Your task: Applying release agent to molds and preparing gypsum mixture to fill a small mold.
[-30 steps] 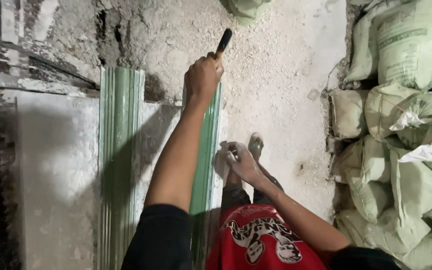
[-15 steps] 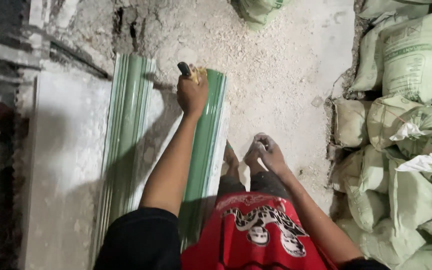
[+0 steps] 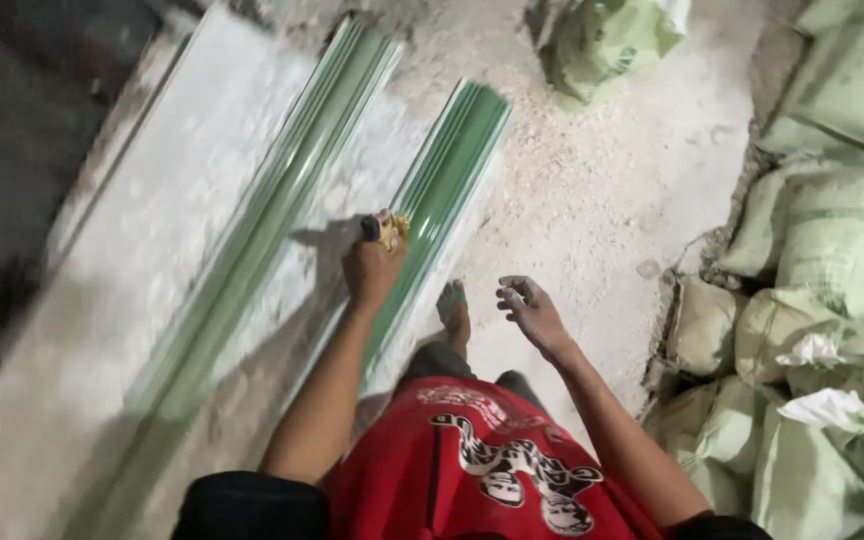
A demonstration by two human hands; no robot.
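Left hand [image 3: 372, 270] lower, tool [image 3: 382, 228] gripped

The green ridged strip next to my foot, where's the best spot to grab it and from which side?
Likely the far end of the green ridged strip, from its right edge: that end lies bare on the floor, while your left hand, holding a small tool, covers the middle.
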